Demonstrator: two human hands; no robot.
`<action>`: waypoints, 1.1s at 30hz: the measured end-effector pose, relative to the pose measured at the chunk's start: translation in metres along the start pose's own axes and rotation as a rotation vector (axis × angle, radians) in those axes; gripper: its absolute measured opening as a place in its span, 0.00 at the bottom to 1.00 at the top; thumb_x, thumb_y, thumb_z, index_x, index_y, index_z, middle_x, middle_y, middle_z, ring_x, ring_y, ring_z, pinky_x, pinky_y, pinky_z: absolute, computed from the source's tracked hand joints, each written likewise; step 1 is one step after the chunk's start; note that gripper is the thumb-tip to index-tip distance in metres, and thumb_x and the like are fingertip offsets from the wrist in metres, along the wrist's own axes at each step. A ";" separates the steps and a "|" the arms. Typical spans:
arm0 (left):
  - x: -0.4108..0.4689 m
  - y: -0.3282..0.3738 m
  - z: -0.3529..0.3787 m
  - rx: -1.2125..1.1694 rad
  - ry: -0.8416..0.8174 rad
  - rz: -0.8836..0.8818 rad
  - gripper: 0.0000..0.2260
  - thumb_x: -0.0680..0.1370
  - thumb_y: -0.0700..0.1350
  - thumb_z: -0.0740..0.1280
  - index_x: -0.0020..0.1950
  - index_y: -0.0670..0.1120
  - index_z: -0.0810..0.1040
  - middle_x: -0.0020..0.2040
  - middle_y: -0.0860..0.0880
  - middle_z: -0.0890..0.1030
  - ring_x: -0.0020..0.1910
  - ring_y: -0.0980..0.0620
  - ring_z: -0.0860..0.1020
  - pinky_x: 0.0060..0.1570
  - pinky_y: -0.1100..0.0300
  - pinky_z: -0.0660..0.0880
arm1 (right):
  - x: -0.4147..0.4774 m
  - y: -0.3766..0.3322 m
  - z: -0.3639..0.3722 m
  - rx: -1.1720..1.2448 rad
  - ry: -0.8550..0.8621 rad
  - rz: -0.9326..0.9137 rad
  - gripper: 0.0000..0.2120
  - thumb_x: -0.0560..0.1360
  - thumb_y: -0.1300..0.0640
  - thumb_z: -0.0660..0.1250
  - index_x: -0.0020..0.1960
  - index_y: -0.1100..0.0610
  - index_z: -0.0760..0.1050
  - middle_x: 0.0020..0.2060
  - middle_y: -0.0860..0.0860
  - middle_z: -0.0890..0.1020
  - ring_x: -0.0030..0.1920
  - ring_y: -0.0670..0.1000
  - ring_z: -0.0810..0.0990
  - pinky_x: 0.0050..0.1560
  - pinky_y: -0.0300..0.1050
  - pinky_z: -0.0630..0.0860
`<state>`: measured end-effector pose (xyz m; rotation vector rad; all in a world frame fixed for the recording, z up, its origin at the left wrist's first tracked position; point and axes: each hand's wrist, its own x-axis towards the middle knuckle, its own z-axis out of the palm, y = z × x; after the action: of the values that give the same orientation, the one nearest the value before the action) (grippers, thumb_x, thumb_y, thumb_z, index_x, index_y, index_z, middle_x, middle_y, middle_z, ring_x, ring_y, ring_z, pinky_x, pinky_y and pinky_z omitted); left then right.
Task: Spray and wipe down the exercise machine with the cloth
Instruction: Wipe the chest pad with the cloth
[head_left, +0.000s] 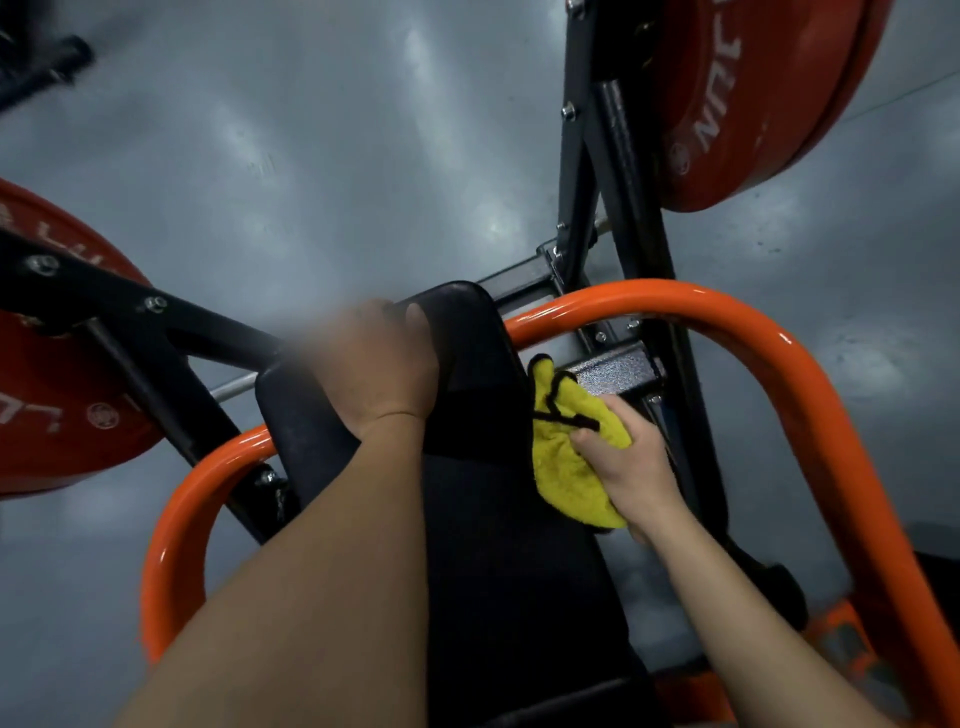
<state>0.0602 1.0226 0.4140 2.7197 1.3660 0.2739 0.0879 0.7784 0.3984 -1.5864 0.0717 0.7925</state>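
The exercise machine has a black padded seat (483, 405), a curved orange tube frame (727, 317) and black steel struts (618, 171). My left hand (379, 364) grips the top edge of the black pad, fingers curled over it. My right hand (623, 457) is closed on a yellow cloth (566, 467) with black trim, pressed against the right side of the pad beside a grey metal bracket (618, 371). No spray bottle is in view.
Red weight plates hang on the machine at the upper right (753, 93) and at the left (57, 374). Grey floor (337, 156) lies beyond the machine. The orange tube loops around both my arms.
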 end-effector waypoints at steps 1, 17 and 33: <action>0.000 0.000 0.000 0.002 0.005 0.000 0.24 0.82 0.62 0.51 0.61 0.49 0.78 0.58 0.46 0.78 0.63 0.44 0.72 0.78 0.45 0.54 | -0.001 -0.001 0.000 -0.008 0.023 0.005 0.08 0.71 0.59 0.72 0.50 0.57 0.81 0.39 0.56 0.85 0.39 0.51 0.82 0.44 0.51 0.79; 0.001 0.000 -0.001 -0.008 0.001 -0.010 0.25 0.81 0.63 0.49 0.61 0.48 0.77 0.60 0.46 0.78 0.64 0.43 0.72 0.77 0.45 0.55 | 0.021 0.015 0.014 0.273 0.067 0.008 0.11 0.70 0.57 0.75 0.52 0.55 0.80 0.44 0.54 0.84 0.45 0.52 0.83 0.48 0.49 0.81; 0.001 -0.001 0.001 -0.025 0.049 -0.002 0.24 0.82 0.62 0.51 0.59 0.48 0.78 0.57 0.46 0.79 0.62 0.44 0.73 0.76 0.47 0.57 | 0.056 -0.031 0.041 0.277 0.150 -0.066 0.08 0.74 0.57 0.76 0.52 0.57 0.83 0.45 0.54 0.87 0.46 0.52 0.85 0.51 0.51 0.82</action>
<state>0.0599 1.0237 0.4126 2.7089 1.3673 0.3577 0.1267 0.8436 0.3973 -1.3754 0.2274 0.5839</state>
